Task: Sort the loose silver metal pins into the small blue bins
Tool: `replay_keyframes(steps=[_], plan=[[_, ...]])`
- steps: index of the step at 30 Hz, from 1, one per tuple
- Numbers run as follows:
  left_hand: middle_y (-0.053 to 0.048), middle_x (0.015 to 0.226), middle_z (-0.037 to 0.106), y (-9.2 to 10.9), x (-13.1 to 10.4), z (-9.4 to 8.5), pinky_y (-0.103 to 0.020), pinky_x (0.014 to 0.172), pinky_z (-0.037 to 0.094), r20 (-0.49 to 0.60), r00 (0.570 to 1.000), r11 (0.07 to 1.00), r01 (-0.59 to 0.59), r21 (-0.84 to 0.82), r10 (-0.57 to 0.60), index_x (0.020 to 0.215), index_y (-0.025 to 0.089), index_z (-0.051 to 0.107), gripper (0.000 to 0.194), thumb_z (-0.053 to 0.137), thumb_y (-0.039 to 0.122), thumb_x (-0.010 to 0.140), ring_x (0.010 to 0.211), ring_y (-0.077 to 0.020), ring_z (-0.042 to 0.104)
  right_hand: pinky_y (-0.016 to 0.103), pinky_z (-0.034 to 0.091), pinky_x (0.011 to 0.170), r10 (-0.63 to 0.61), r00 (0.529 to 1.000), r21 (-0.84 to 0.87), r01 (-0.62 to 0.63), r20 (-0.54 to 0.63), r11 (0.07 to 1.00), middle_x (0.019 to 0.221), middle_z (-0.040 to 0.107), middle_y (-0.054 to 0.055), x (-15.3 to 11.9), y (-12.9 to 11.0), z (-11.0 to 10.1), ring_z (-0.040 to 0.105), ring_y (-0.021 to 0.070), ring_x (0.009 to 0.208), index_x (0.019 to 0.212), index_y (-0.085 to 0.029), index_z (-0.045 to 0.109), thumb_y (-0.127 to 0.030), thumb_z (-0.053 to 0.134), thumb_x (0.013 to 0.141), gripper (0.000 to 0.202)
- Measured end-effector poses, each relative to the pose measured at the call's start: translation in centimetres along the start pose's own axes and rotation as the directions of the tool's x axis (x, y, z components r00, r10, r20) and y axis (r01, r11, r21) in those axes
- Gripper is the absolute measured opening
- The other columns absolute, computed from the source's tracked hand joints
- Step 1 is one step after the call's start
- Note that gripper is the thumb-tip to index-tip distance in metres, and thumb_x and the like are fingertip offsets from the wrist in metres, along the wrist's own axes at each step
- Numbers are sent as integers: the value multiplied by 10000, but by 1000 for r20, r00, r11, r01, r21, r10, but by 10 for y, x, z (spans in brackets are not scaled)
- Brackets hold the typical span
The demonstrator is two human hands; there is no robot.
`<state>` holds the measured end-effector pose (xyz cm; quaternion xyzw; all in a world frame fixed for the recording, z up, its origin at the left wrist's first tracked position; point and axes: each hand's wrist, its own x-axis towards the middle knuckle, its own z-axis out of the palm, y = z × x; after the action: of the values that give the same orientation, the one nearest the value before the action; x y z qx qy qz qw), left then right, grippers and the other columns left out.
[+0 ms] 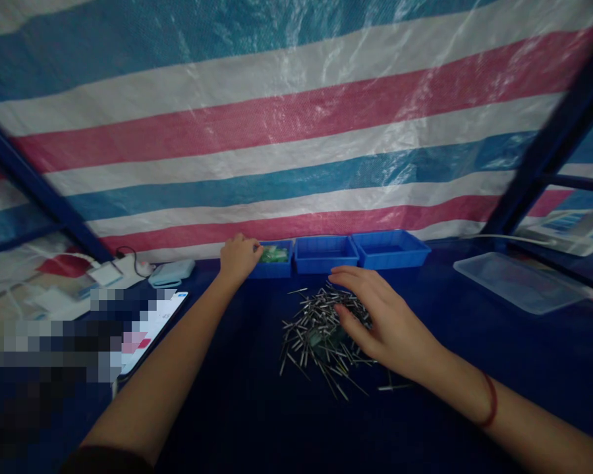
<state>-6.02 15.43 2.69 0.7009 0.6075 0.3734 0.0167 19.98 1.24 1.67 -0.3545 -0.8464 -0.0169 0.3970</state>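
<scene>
My left hand (pixel 240 257) reaches to the left blue bin (pixel 277 268), its fingers curled together over the bin's left part. What those fingers hold, if anything, is hidden. Green, shiny pieces (pixel 275 253) lie inside that bin. My right hand (pixel 383 319) hovers over the right side of a pile of thin silvery metal pins (pixel 309 322), thumb and fingers apart, with nothing seen between them. Some dark green pieces (pixel 326 339) sit among the pins.
Two more blue bins, a middle one (pixel 326 264) and a right one (pixel 394 260), stand in the same row. A phone (pixel 153 332), a light blue case (pixel 172 272) and a power strip (pixel 128 268) are at left. At right lies a clear plastic lid (pixel 521 283).
</scene>
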Motion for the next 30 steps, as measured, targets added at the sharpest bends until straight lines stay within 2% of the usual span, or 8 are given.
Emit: replay_keyframes(steps=[2,5,8,11,13,16,25,30], plan=[[-137,961,586,7,-10,-3,-457,894,343,-6,998,997,-65,49,65,808,149,664,151,556,250,778,1055,-343,487,452,446,904,1,1000,5,-1,31,1000,1159,571,114,1,1,-1,511,253,1096,1157,-181,513,-166,480,848,311],[-108,966,598,26,-35,-8,-417,913,350,65,979,979,-198,51,194,879,161,653,195,474,228,838,1006,-272,517,435,449,852,12,996,17,-14,89,1000,1060,599,98,1,3,-1,532,245,1010,1026,-180,578,-154,469,841,216],[-36,838,640,49,-71,-11,-322,823,411,221,914,939,-343,-32,341,812,190,645,163,488,220,846,849,-188,571,406,434,837,-4,982,41,-4,189,999,985,602,73,1,2,0,525,230,966,872,-187,609,-95,481,783,181],[-14,805,646,67,-104,-12,-286,760,423,294,859,908,-406,-107,419,817,190,632,163,479,218,866,785,-154,573,379,424,808,-73,932,69,51,356,996,936,598,48,0,0,1,511,219,947,755,-199,623,-54,503,727,190],[-20,813,641,74,-118,-11,-285,747,422,332,807,872,-461,-163,488,838,183,626,160,471,200,872,774,-152,564,381,418,800,-99,894,65,78,437,995,919,594,46,-2,-1,2,507,217,934,754,-207,644,-53,516,725,202],[-45,877,632,76,-128,-7,-312,766,426,368,750,835,-508,-211,549,892,178,618,142,480,201,867,823,-178,553,395,415,810,-95,873,20,97,479,995,923,587,59,-4,-1,3,503,221,927,810,-202,658,-61,534,736,201],[-53,979,619,74,-136,6,-333,866,408,339,764,834,-475,-281,549,958,173,584,139,466,180,884,928,-184,528,363,432,741,-135,878,-141,222,459,965,924,597,74,-2,6,6,511,224,904,800,-177,676,-166,568,837,114],[-50,991,609,71,-135,5,-334,859,412,357,758,835,-460,-302,546,979,176,578,136,486,194,880,936,-186,524,368,426,770,-139,861,-160,245,488,956,979,590,62,-1,10,2,510,226,934,855,-186,664,-192,612,810,69]])
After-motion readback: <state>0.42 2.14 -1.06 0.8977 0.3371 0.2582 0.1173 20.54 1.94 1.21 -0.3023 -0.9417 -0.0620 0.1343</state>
